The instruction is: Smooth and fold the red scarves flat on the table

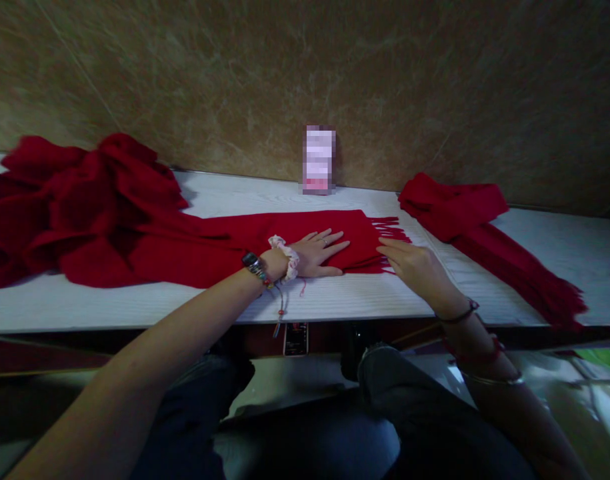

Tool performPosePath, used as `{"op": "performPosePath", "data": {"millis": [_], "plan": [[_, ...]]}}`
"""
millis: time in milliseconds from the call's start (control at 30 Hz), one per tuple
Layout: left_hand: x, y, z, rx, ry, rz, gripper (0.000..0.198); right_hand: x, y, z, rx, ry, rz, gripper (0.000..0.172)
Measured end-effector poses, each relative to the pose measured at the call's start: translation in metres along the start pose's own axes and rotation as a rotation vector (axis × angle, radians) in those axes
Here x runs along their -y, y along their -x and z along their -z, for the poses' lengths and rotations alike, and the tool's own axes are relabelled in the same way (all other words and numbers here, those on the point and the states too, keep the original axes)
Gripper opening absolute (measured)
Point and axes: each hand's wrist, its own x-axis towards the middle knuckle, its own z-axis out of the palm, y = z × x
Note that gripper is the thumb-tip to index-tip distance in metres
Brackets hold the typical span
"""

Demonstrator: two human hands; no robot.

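Note:
A red scarf (245, 235) lies along the white tabletop, its fringed end pointing right. My left hand (319, 255) rests flat on it with the fingers spread. At the fringe (392, 230), my right hand (415, 267) has its fingers drawn together on the scarf's edge; the thumb is mostly hidden. Leftward, the cloth runs into a loose heap of red fabric (85, 200), and I cannot tell whether the heap is one piece. A second red scarf (479, 230) lies to the right, bent over itself, its fringed end near the front edge.
Behind the white table (365, 300) rises a brown marbled wall (265, 87). A small pixelated object (319, 160) stands against it. Below the table's front edge, a phone (296, 339) with a lit screen lies above my knees. Something green (602, 358) shows at the lower right.

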Motion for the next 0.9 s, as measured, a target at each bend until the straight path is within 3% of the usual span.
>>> {"op": "performPosePath", "data": {"millis": [300, 467, 700, 900], "plan": [[-0.003, 0.002, 0.008, 0.024, 0.010, -0.049, 0.060, -0.004, 0.001, -0.016, -0.016, -0.239, -0.108, 0.033], [-0.005, 0.000, 0.005, 0.006, 0.040, -0.028, 0.069, -0.004, -0.001, -0.017, -0.039, -0.315, -0.162, 0.038], [-0.008, -0.005, -0.001, -0.023, 0.027, 0.043, 0.076, 0.001, -0.006, -0.027, -0.172, -0.337, -0.343, 0.020], [-0.016, -0.006, 0.004, 0.019, -0.020, 0.095, 0.068, -0.005, -0.002, -0.025, -0.109, -0.460, -0.206, 0.013]]}}
